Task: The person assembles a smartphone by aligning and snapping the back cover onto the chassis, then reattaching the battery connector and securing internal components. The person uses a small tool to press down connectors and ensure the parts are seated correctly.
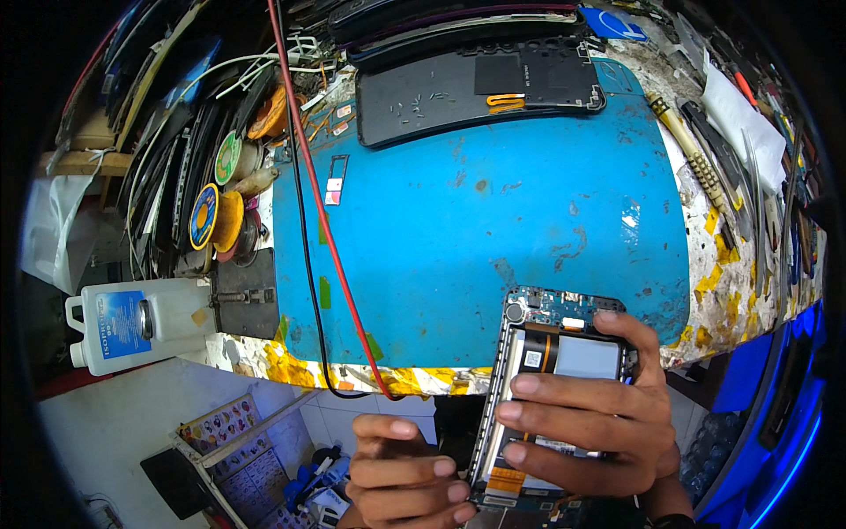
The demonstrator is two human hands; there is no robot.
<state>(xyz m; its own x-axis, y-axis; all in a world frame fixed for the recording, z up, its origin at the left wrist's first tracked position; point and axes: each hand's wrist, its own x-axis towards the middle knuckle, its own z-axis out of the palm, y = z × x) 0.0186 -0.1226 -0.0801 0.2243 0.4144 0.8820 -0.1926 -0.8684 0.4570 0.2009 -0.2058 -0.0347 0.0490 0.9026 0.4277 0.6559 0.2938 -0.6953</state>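
Observation:
At the bench's front edge, my right hand grips an opened smartphone with its back cover off. Its fingers lie across the battery and frame, and one fingertip rests by the board at the top. The blue circuit board shows along the phone's upper end, and an orange flex cable near its lower end. Beside the phone's lower left edge, my left hand is closed with curled fingers. Its lower fingertips reach the phone's edge; anything inside them is hidden.
A blue work mat covers the bench. At its far side lies a dark phone cover bearing small screws. Red and black cables cross the left side. Solder spools and a white bottle stand left; tweezers and tools lie right.

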